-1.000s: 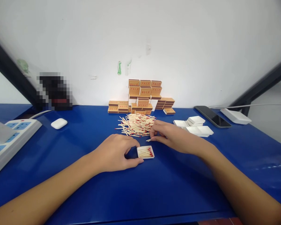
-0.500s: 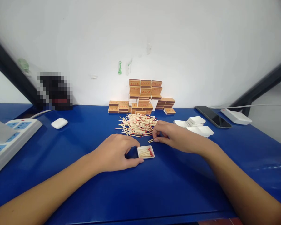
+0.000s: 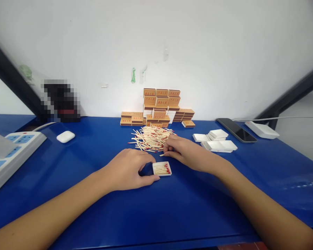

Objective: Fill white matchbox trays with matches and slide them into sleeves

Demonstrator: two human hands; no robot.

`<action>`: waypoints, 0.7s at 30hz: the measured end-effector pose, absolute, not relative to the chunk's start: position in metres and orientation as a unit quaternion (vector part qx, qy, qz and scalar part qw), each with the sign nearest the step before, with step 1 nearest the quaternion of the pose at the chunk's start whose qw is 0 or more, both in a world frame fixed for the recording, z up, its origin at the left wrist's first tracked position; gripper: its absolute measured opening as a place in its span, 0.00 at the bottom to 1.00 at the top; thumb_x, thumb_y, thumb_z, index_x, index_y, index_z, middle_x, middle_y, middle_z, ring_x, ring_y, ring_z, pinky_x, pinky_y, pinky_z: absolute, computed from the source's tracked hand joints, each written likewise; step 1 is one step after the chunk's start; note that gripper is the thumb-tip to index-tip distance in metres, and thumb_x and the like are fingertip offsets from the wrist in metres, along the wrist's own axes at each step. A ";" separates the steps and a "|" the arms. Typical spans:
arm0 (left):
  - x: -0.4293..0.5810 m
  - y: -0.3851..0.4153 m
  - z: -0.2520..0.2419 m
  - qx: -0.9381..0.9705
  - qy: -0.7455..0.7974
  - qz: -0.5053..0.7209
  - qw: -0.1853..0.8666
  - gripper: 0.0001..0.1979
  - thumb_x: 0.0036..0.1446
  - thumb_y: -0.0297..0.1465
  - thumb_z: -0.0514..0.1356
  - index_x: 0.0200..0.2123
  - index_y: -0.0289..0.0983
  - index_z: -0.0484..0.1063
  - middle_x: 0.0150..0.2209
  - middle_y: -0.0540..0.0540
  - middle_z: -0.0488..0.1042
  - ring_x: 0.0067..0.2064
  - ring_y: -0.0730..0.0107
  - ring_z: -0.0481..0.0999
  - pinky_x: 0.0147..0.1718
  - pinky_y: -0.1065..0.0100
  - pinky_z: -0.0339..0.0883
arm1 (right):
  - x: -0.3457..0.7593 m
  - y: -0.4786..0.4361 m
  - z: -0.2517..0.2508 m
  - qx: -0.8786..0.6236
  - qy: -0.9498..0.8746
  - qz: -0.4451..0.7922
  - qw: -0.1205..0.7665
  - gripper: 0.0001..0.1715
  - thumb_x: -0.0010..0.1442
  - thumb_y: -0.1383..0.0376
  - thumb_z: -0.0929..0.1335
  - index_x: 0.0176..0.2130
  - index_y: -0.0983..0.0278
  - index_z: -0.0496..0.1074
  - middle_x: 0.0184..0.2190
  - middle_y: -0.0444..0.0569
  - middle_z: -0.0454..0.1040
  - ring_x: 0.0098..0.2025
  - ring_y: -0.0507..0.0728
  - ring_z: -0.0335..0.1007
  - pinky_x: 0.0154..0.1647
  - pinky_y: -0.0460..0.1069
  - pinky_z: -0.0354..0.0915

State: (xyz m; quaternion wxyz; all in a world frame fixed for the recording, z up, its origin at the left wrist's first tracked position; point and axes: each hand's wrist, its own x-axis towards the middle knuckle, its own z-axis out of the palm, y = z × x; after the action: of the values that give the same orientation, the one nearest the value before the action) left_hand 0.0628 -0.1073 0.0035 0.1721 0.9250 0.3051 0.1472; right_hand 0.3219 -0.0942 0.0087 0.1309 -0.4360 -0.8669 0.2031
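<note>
The matchbox tray (image 3: 163,174) lies on the blue table (image 3: 156,215), just nearer than the loose match pile (image 3: 151,138), with red-tipped matches (image 3: 161,169) inside, and my left hand (image 3: 131,170) holds its left end, thumb and forefinger in a wide curve. My right hand (image 3: 178,149), fingertips pinched narrow, holds pale matchsticks (image 3: 161,155) beyond the tray's far side; how many, I can't tell.

Soft, fairly bright light evens out the wall (image 3: 203,55). The glossy surface (image 3: 156,215) shows faint glare well right of the match pile (image 3: 150,138). Wide-angle distortion stretches the edges; pixelation hides a patch (image 3: 61,100) left of the pile.
</note>
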 end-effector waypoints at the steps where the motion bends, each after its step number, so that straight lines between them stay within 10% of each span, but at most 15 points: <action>1: 0.063 -0.107 0.003 0.925 0.306 0.147 0.172 0.13 0.61 0.41 0.67 0.42 0.39 0.81 0.27 0.53 0.74 0.26 0.73 0.69 0.28 0.69 0.56 | 0.322 -0.094 0.007 -0.435 -0.868 0.195 0.139 0.08 0.73 0.65 0.65 0.39 0.61 0.69 0.41 0.49 0.71 0.42 0.57 0.67 0.43 0.52 0.63; 21: 0.064 -0.107 0.005 0.925 0.307 0.145 0.171 0.12 0.61 0.41 0.67 0.42 0.39 0.81 0.26 0.54 0.72 0.26 0.74 0.69 0.27 0.68 0.56 | 0.323 -0.101 0.021 -0.459 -0.857 0.222 0.071 0.08 0.73 0.62 0.65 0.39 0.62 0.69 0.43 0.51 0.71 0.41 0.58 0.68 0.44 0.54 0.63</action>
State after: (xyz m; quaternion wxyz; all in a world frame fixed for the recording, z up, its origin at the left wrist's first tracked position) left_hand 0.0636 -0.1073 0.0051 0.1705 0.9251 0.3068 0.1449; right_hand 0.3226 -0.1010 0.0211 0.0714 -0.4591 -0.8572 0.2223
